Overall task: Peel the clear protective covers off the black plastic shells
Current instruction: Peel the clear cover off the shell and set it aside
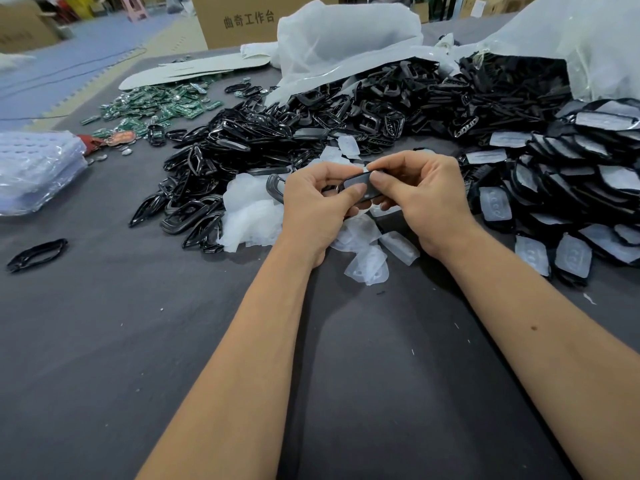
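Note:
Both hands hold one black plastic shell (360, 181) above the middle of the grey table. My left hand (311, 206) grips its left end, thumb on top. My right hand (422, 199) pinches its right end between thumb and fingers. Whether a clear cover is still on this shell cannot be told. Under the hands lies a heap of peeled clear covers (252, 216). At the right is a pile of black shells with covers still on them (571, 188). A large heap of bare black shells and frames (277, 133) spreads behind the hands.
The table has a dark grey cloth top (138, 341). Green circuit boards (156, 105) lie at the back left, a stack of clear blister trays (34, 171) at the left edge, one loose black frame (36, 254) near it. White plastic bags (346, 36) and a cardboard box (242, 19) stand behind.

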Action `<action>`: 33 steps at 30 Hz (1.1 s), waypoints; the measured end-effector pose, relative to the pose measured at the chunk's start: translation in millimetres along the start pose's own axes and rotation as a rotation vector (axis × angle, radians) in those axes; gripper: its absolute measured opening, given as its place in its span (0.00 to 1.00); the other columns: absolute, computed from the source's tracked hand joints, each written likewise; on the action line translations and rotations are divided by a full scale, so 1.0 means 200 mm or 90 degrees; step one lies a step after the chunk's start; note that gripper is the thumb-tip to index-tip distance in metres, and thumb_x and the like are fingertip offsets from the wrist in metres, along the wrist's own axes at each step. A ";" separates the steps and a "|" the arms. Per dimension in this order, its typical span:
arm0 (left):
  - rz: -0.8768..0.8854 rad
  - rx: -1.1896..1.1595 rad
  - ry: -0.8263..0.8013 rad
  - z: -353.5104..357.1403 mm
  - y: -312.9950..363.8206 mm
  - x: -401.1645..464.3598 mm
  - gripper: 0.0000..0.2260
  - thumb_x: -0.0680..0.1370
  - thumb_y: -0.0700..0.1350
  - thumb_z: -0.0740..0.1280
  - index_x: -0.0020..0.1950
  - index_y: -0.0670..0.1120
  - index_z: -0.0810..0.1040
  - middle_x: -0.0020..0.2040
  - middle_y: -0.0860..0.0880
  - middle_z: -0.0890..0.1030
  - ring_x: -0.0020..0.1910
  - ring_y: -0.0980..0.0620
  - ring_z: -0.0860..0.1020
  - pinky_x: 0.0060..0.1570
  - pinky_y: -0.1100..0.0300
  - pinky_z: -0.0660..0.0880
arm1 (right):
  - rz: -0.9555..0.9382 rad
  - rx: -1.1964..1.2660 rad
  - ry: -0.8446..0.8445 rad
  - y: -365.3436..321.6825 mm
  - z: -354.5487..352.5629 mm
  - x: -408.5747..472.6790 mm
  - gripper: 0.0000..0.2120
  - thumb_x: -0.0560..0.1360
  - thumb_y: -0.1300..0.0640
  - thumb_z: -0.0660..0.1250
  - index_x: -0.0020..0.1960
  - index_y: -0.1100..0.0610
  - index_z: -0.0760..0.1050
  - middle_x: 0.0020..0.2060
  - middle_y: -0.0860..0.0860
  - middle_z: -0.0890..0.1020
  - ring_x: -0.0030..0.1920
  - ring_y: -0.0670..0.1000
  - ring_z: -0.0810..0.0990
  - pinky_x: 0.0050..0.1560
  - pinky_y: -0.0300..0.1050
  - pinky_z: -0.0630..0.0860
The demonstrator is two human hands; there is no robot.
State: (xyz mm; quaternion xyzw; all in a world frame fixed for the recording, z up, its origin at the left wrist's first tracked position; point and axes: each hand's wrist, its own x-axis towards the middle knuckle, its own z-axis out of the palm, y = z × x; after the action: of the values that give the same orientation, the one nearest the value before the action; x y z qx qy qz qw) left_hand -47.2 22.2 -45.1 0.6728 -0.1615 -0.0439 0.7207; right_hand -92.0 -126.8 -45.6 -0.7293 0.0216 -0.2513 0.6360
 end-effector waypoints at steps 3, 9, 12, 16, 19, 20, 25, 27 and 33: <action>-0.008 0.001 -0.014 -0.02 0.00 0.01 0.09 0.74 0.31 0.75 0.50 0.43 0.85 0.41 0.48 0.87 0.37 0.49 0.82 0.35 0.63 0.78 | -0.022 -0.049 0.002 0.01 0.01 0.00 0.05 0.78 0.67 0.72 0.51 0.61 0.85 0.39 0.56 0.87 0.35 0.55 0.85 0.36 0.41 0.81; -0.033 -0.038 -0.035 -0.05 0.03 0.01 0.11 0.74 0.29 0.74 0.48 0.44 0.85 0.41 0.46 0.86 0.38 0.48 0.83 0.34 0.66 0.76 | -0.057 -0.093 0.001 0.01 0.01 0.00 0.06 0.79 0.65 0.71 0.53 0.59 0.85 0.40 0.53 0.87 0.31 0.49 0.83 0.34 0.42 0.80; -0.073 -0.074 -0.028 -0.05 0.04 0.00 0.10 0.75 0.28 0.73 0.50 0.42 0.85 0.40 0.45 0.86 0.37 0.47 0.84 0.33 0.65 0.75 | -0.080 -0.110 -0.019 0.00 0.01 -0.01 0.09 0.79 0.66 0.69 0.55 0.57 0.85 0.48 0.51 0.86 0.39 0.48 0.83 0.37 0.46 0.82; -0.108 -0.175 0.002 -0.08 0.05 0.01 0.08 0.77 0.29 0.69 0.54 0.36 0.83 0.42 0.43 0.85 0.36 0.49 0.84 0.36 0.67 0.77 | -0.154 -0.193 -0.089 -0.01 -0.02 -0.02 0.18 0.76 0.69 0.68 0.59 0.54 0.86 0.58 0.51 0.81 0.56 0.51 0.80 0.41 0.58 0.82; -0.136 -0.224 -0.012 -0.09 0.06 0.01 0.07 0.79 0.31 0.67 0.55 0.31 0.82 0.47 0.40 0.84 0.36 0.51 0.83 0.37 0.68 0.78 | -0.227 -0.319 -0.104 -0.03 -0.03 -0.02 0.15 0.75 0.64 0.76 0.60 0.51 0.86 0.61 0.51 0.79 0.59 0.52 0.76 0.41 0.53 0.81; -0.153 -0.247 -0.017 -0.09 0.07 0.01 0.07 0.81 0.34 0.68 0.52 0.31 0.83 0.47 0.40 0.84 0.36 0.52 0.83 0.37 0.68 0.78 | -0.245 -0.342 -0.099 -0.03 -0.03 -0.02 0.12 0.76 0.61 0.77 0.58 0.52 0.87 0.61 0.51 0.80 0.60 0.52 0.75 0.42 0.51 0.81; -0.177 -0.346 -0.010 -0.07 0.08 0.00 0.10 0.84 0.44 0.67 0.48 0.40 0.82 0.42 0.44 0.84 0.38 0.52 0.83 0.39 0.67 0.80 | -0.107 -0.178 -0.043 -0.03 0.01 -0.03 0.03 0.77 0.61 0.75 0.47 0.54 0.86 0.54 0.50 0.80 0.58 0.47 0.78 0.47 0.43 0.80; -0.144 -0.336 -0.015 -0.05 0.07 0.00 0.07 0.83 0.38 0.67 0.48 0.40 0.82 0.44 0.45 0.85 0.38 0.53 0.83 0.40 0.68 0.79 | -0.041 -0.070 -0.016 -0.03 0.03 -0.03 0.02 0.77 0.63 0.75 0.46 0.58 0.86 0.51 0.50 0.80 0.50 0.38 0.80 0.47 0.36 0.79; -0.138 -0.313 0.008 -0.03 0.06 0.01 0.06 0.81 0.37 0.70 0.46 0.42 0.86 0.43 0.46 0.84 0.34 0.56 0.78 0.36 0.70 0.77 | 0.133 0.210 -0.126 -0.06 0.02 -0.02 0.14 0.83 0.61 0.66 0.43 0.55 0.88 0.44 0.51 0.85 0.43 0.52 0.76 0.39 0.45 0.71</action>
State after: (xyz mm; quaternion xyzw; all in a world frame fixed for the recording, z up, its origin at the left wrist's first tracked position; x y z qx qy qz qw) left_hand -44.8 29.2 -33.1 0.4911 -0.0681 -0.1546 0.8545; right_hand -96.8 -120.3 -35.7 -0.6299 -0.0069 -0.1118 0.7686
